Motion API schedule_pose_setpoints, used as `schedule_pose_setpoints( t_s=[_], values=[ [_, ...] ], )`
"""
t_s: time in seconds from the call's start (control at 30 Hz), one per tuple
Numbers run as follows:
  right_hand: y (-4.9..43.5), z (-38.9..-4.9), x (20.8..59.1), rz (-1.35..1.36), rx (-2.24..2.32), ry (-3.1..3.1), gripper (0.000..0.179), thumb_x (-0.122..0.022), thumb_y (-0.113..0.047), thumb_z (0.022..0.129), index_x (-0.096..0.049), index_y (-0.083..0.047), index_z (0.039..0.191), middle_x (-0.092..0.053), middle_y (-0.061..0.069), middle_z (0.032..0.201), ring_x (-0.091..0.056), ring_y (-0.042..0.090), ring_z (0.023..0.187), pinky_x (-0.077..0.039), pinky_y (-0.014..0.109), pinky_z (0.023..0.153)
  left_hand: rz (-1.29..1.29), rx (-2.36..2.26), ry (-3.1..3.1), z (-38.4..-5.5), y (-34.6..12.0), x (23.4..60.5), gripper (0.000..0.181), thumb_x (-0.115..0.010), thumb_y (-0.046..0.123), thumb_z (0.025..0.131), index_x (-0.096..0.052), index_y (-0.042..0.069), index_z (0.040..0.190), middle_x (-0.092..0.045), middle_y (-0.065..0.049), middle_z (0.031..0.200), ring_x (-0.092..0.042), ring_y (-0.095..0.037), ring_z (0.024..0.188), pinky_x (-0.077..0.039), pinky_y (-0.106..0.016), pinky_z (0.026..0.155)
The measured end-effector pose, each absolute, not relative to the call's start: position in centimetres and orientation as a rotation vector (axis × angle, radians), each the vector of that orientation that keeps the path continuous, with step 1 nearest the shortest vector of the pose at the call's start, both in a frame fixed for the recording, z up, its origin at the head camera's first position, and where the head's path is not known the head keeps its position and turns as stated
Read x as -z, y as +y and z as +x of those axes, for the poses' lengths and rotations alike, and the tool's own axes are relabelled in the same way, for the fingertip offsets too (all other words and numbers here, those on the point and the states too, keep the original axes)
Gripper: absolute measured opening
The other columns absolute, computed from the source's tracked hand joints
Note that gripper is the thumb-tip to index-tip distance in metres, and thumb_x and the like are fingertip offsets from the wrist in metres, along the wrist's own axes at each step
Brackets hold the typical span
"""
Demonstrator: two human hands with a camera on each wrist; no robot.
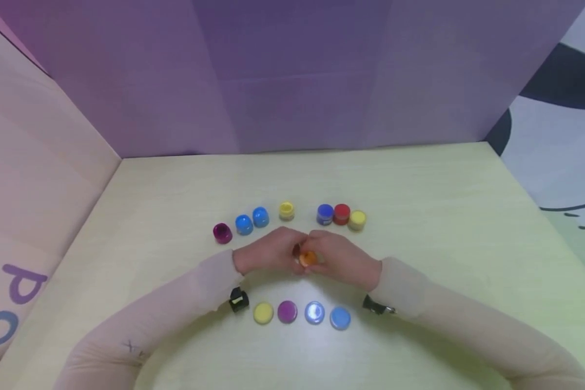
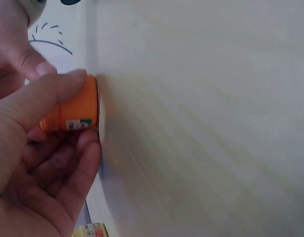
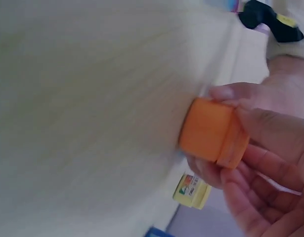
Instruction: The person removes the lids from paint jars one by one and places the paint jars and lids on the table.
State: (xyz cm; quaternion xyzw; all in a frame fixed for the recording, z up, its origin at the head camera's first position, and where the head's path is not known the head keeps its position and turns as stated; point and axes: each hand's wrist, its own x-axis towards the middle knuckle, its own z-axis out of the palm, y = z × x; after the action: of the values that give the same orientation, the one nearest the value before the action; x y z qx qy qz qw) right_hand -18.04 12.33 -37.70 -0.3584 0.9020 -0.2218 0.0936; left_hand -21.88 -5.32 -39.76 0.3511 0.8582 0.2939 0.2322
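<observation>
Both hands meet around one small orange paint jar [image 1: 308, 259] at the middle of the table. In the left wrist view, my left hand [image 1: 274, 250] grips the body of the orange jar [image 2: 78, 109], thumb on one side and fingers on the other. A small printed label shows on its side. My right hand [image 1: 342, 258] pinches the jar's orange lid [image 3: 234, 146], as the right wrist view shows. The lid sits on the jar. The jar stands upright at the tabletop, partly covered by fingers in the head view.
Behind the hands stand a purple jar [image 1: 222, 233], two light blue jars [image 1: 244, 224], a yellow jar [image 1: 286, 210], a dark blue jar [image 1: 325, 214], a red jar [image 1: 342, 214] and another yellow jar [image 1: 357, 220]. Several lids, including a purple lid [image 1: 287, 312], lie nearer the front.
</observation>
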Motion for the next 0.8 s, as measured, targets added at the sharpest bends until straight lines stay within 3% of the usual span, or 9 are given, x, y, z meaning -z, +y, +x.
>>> schedule_pose_setpoints(
  t_s=[0.2, 0.57, 0.8],
  values=[
    [12.3, -17.9, 38.1, -1.279, 0.51, 2.697, 0.018, -0.068, -0.011, 0.086, -0.067, -0.007, 0.103, -0.064, 0.005, 0.104, -0.059, 0.016, 0.096, -0.05, 0.027, 0.086, 1.028, -0.807, 2.353, -22.2, -5.6, 39.9, 0.033, -0.078, 0.018, 0.077, -0.068, 0.014, 0.109, -0.065, 0.009, 0.086, -0.056, -0.01, 0.077, -0.048, -0.022, 0.073],
    [12.5, -17.8, 38.8, -1.404, 0.534, 2.633, 0.015, -0.056, -0.007, 0.092, -0.059, -0.007, 0.107, -0.06, 0.005, 0.11, -0.054, 0.016, 0.102, -0.047, 0.029, 0.091, 1.012, -0.835, 2.33, -22.1, -5.9, 40.1, 0.021, -0.077, 0.015, 0.077, -0.072, 0.016, 0.097, -0.064, 0.011, 0.076, -0.057, -0.009, 0.073, -0.048, -0.022, 0.07],
    [12.8, -18.1, 39.1, -1.481, 0.458, 2.65, 0.02, -0.061, -0.005, 0.089, -0.062, -0.005, 0.109, -0.061, 0.008, 0.115, -0.056, 0.019, 0.109, -0.046, 0.03, 0.094, 1.018, -0.817, 2.327, -22.2, -5.6, 40.5, 0.021, -0.078, 0.015, 0.076, -0.071, 0.016, 0.096, -0.065, 0.011, 0.077, -0.058, -0.008, 0.073, -0.049, -0.02, 0.07]
  ],
)
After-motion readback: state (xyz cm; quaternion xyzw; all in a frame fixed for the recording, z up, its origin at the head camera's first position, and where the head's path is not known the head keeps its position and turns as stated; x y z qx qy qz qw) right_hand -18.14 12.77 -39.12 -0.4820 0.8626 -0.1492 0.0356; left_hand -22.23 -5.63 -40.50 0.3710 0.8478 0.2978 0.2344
